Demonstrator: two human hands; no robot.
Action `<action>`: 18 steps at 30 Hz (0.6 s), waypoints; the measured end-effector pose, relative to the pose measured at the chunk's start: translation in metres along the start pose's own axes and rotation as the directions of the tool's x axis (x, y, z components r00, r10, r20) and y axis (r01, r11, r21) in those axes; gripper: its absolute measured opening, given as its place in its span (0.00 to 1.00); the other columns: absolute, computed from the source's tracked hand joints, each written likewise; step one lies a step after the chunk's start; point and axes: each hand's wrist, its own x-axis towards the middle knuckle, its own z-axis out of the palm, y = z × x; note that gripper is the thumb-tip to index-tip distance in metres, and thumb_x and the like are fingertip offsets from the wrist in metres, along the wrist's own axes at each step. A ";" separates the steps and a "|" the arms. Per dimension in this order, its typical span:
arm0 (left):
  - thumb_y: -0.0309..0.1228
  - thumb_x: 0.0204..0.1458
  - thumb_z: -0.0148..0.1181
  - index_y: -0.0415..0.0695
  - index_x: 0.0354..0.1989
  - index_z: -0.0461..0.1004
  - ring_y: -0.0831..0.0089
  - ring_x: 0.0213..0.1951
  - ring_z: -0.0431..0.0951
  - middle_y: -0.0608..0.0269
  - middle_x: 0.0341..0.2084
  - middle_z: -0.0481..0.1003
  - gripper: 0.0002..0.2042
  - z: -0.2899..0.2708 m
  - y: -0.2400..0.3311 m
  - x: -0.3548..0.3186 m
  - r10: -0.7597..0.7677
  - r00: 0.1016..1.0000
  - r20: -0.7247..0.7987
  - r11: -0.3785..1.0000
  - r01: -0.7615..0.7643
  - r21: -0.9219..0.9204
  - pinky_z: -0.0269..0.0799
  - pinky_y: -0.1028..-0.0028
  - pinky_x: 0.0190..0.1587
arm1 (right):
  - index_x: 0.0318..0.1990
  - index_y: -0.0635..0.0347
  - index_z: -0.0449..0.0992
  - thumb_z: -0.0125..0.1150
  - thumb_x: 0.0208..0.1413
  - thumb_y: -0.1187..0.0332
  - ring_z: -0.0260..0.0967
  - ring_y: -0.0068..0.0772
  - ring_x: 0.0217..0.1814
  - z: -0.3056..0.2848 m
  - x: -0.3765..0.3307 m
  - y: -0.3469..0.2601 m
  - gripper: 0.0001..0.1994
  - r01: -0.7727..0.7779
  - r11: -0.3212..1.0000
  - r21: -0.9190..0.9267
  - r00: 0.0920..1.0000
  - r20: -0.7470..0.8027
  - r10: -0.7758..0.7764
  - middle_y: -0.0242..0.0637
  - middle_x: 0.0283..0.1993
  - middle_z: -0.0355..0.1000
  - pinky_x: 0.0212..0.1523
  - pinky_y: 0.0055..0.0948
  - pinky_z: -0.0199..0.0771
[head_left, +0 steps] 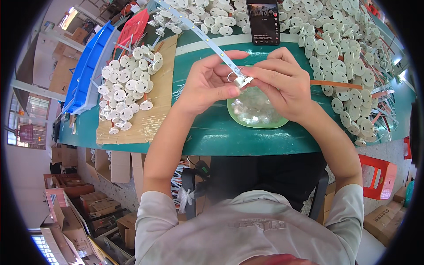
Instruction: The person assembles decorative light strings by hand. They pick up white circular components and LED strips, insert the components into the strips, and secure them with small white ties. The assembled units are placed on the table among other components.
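Observation:
Over the green worktable, my two hands meet at the lower end of a pale LED strip point(203, 37), which slants up to the far left. My left hand point(204, 84) is closed on a small white fitting point(242, 81) at that end, thumb and fingers around it. From the other side my right hand point(282, 81) pinches the same end with thumb and forefinger; exactly what its fingertips hold is partly hidden. A thin white wire loops out beside the fitting. Just below the hands is a green-rimmed bowl point(260, 125) of small clear plastic pieces.
White round-based parts are heaped on cardboard point(161, 90) at left and in a large pile point(340, 66) at right. A phone point(263, 22) lies at the far middle. Blue point(88, 66) and red point(134, 28) trays stand far left; a red stool point(377, 176) is low right.

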 end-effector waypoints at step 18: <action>0.23 0.55 0.63 0.39 0.67 0.58 0.65 0.47 0.81 0.51 0.45 0.79 0.31 -0.002 -0.001 0.005 -0.113 0.991 -0.067 0.985 0.120 0.124 0.76 0.70 0.51 | 0.42 0.60 0.81 0.69 0.44 0.77 0.72 0.38 0.28 0.007 -0.003 -0.002 0.14 -0.181 0.982 -0.056 0.983 -0.041 0.179 0.37 0.32 0.77 0.30 0.31 0.72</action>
